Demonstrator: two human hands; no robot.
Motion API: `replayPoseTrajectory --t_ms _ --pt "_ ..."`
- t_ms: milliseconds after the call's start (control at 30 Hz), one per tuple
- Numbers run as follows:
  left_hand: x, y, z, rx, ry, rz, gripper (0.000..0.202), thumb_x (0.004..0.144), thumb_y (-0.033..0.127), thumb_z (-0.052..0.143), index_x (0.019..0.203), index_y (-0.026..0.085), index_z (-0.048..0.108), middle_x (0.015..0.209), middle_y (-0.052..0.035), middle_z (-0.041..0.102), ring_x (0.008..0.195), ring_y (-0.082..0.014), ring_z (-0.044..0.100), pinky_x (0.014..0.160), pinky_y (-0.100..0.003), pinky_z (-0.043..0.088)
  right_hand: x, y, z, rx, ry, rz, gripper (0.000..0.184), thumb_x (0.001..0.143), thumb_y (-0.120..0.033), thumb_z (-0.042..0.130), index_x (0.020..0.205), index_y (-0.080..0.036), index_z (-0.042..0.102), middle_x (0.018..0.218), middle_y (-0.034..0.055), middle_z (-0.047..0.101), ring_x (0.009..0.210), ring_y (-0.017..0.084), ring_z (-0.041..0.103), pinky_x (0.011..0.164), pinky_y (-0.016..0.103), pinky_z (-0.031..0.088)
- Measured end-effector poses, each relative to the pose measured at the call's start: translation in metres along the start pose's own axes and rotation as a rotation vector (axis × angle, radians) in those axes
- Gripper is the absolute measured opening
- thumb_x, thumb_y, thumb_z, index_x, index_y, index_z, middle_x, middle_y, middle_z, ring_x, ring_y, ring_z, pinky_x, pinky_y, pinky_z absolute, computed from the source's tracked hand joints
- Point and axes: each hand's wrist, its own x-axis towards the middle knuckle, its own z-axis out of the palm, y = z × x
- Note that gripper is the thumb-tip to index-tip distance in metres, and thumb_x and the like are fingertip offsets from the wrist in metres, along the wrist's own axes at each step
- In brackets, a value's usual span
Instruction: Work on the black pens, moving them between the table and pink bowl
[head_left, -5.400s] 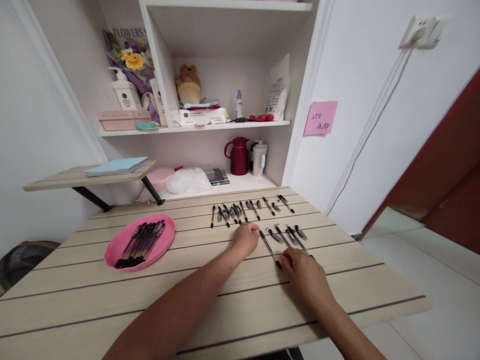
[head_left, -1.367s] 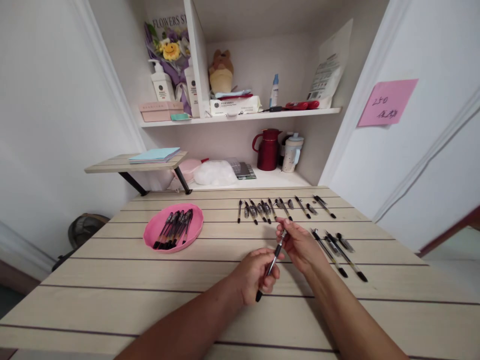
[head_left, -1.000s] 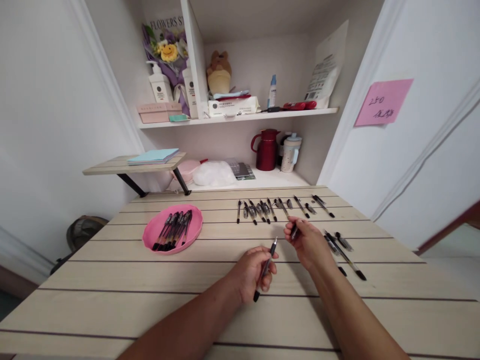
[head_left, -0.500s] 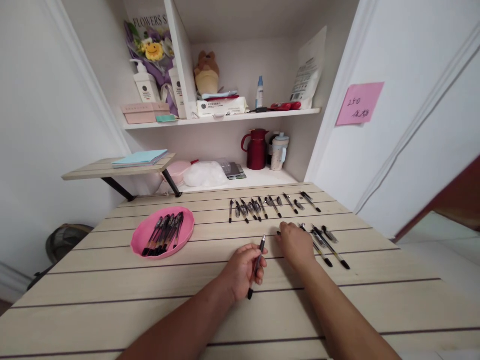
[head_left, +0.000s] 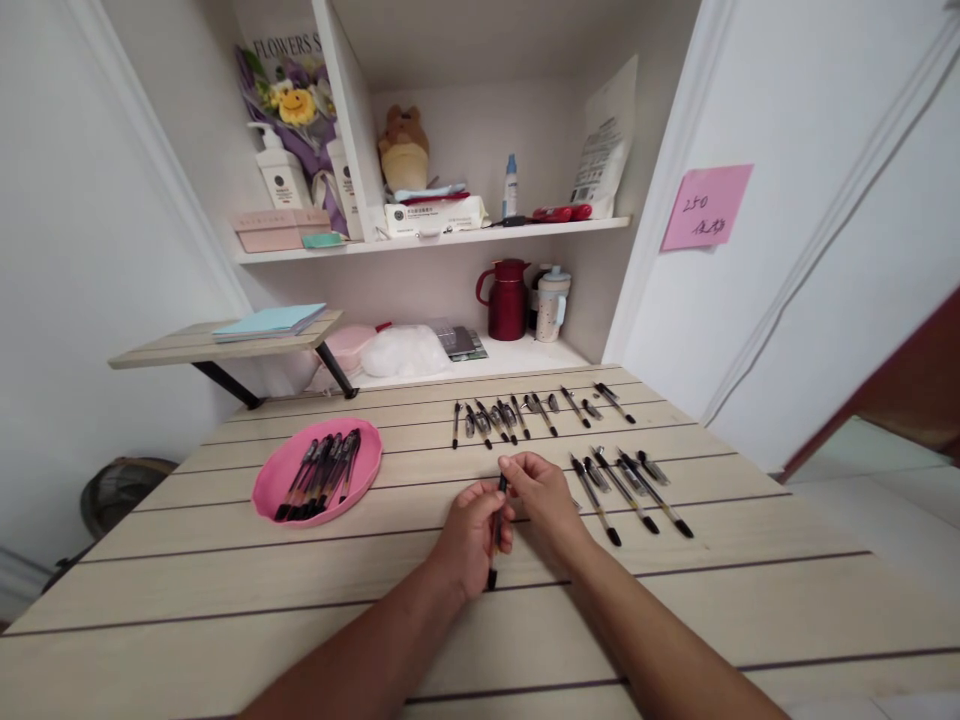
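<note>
My left hand (head_left: 469,537) is closed round the barrel of a black pen (head_left: 494,548), held upright just above the wooden table (head_left: 225,590). My right hand (head_left: 541,492) pinches the top end of that same pen, where a pen cap seems to sit. A row of loose pens and caps (head_left: 622,485) lies just right of my right hand. A second row of pens and caps (head_left: 525,410) lies farther back. The pink tray (head_left: 264,486) at the left holds several capped black pens (head_left: 321,472).
A small raised wooden stand (head_left: 217,340) with a blue notebook (head_left: 270,320) stands at the back left. Behind the table, white shelves (head_left: 450,238) hold a red jug (head_left: 507,298), bottles, a plush toy and boxes. A pink note (head_left: 705,206) sticks on the wall.
My right hand left the row of parts on the table and came back to the top of the pen in my left hand. The view shifted slightly.
</note>
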Motion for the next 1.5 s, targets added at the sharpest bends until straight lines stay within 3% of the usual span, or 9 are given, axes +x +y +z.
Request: replayPoseTrajectory --t_ms 100,200,433,667,867,1067,1200,1400,1500 --pt "-0.001 -0.002 0.002 0.042 0.016 0.014 0.025 0.063 0.032 0.061 0.077 0.016 0.047 0.057 0.0033 0.051 0.038 -0.0053 0.040 0.037 -0.019 0.025 -0.001 -0.003 0.003 0.160 0.011 0.079 0.036 0.066 -0.053 0.056 0.057 -0.021 0.043 0.043 -0.0071 0.046 0.032 0.009 0.042 0.039 0.023 0.031" --pt "-0.001 -0.002 0.003 0.053 0.033 0.011 0.029 0.064 0.036 0.062 0.078 0.016 0.047 0.058 0.0035 0.051 0.039 -0.0050 0.041 0.038 -0.019 0.025 0.001 -0.005 -0.005 0.051 -0.010 0.062 0.037 0.071 -0.054 0.050 0.058 -0.020 0.045 0.046 -0.0052 0.047 0.038 0.010 0.046 0.042 0.023 0.033" --pt "-0.001 0.000 -0.001 0.007 0.071 0.008 0.030 0.064 0.038 0.062 0.080 0.015 0.049 0.059 0.0036 0.051 0.039 -0.0043 0.040 0.039 -0.019 0.026 0.007 0.003 -0.040 -1.209 0.118 -0.060 0.016 0.078 -0.026 0.046 0.081 -0.015 0.057 0.084 0.0124 0.062 0.073 0.021 0.060 0.059 0.027 0.038" --pt "-0.001 -0.002 -0.001 0.021 0.055 0.006 0.032 0.062 0.039 0.063 0.079 0.016 0.049 0.059 0.0038 0.051 0.039 -0.0043 0.040 0.039 -0.019 0.026 0.018 0.019 -0.049 -1.392 0.105 0.064 0.018 0.081 -0.020 0.041 0.091 -0.013 0.055 0.091 0.0133 0.060 0.074 0.021 0.062 0.060 0.028 0.038" --pt "0.000 -0.005 -0.002 0.046 0.017 0.005 0.032 0.062 0.038 0.064 0.080 0.015 0.050 0.059 0.0034 0.052 0.038 -0.0044 0.041 0.038 -0.018 0.026 0.021 0.012 -0.047 -1.110 0.264 -0.040 0.022 0.083 -0.030 0.041 0.081 -0.015 0.057 0.083 0.0101 0.060 0.069 0.019 0.058 0.057 0.026 0.036" --pt "0.001 -0.007 -0.001 0.081 0.012 0.021 0.033 0.061 0.040 0.065 0.075 0.016 0.047 0.057 0.0045 0.051 0.037 -0.0039 0.040 0.038 -0.018 0.026 0.010 0.003 -0.019 -0.167 -0.036 -0.052 0.036 0.072 -0.051 0.051 0.060 -0.017 0.054 0.050 -0.0026 0.051 0.048 0.011 0.045 0.049 0.023 0.034" --pt "0.001 -0.007 0.000 0.109 0.023 0.032 0.031 0.062 0.039 0.064 0.074 0.016 0.046 0.057 0.0040 0.051 0.036 -0.0039 0.040 0.037 -0.018 0.024 0.008 0.006 -0.010 0.071 -0.007 0.025 0.034 0.063 -0.048 0.063 0.055 -0.017 0.054 0.045 -0.0050 0.047 0.044 0.009 0.041 0.047 0.023 0.032" --pt "0.002 -0.007 -0.001 0.056 -0.060 -0.021 0.031 0.067 0.041 0.058 0.079 0.014 0.049 0.056 0.0022 0.051 0.035 -0.0049 0.039 0.036 -0.019 0.021 0.005 0.005 -0.012 0.359 -0.207 0.192 0.035 0.069 -0.050 0.056 0.075 -0.016 0.058 0.046 -0.0036 0.052 0.037 0.009 0.045 0.043 0.023 0.035" --pt "0.003 -0.008 -0.002 0.062 -0.048 -0.003 0.029 0.068 0.041 0.057 0.079 0.014 0.050 0.056 0.0025 0.051 0.036 -0.0050 0.039 0.037 -0.019 0.022 0.003 0.001 -0.013 0.395 -0.258 0.229 0.035 0.068 -0.051 0.057 0.068 -0.017 0.053 0.046 -0.0036 0.053 0.036 0.011 0.047 0.040 0.024 0.037"
